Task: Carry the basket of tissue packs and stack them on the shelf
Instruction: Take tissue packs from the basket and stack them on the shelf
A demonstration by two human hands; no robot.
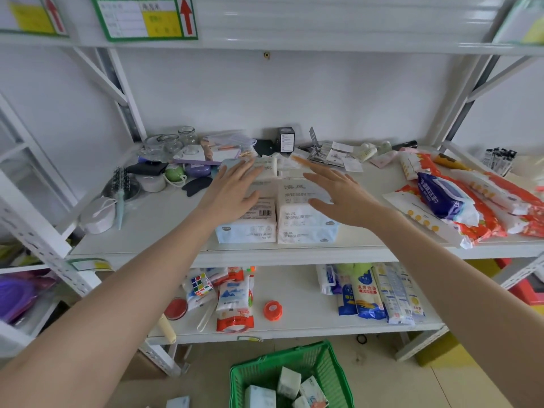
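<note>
Fingers: we find both hands, left hand (232, 189) and right hand (343, 198), spread flat, gripping nothing.
Stack: tissue packs (276, 213) beneath palms, twelve o'clock, on shelf (153, 231).
Basket: basket (294, 375) at six o'clock, packs remaining; right hand nearer, we judge.

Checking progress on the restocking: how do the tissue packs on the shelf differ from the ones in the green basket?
The shelf tissue packs lie flat in neat side-by-side stacks under both open hands, left hand and right hand; the basket tissue packs lie loose and tilted. The shelf ones sit at middle-shelf height; the basket ones are in the green basket on the floor. Both are white and pale blue.
</note>
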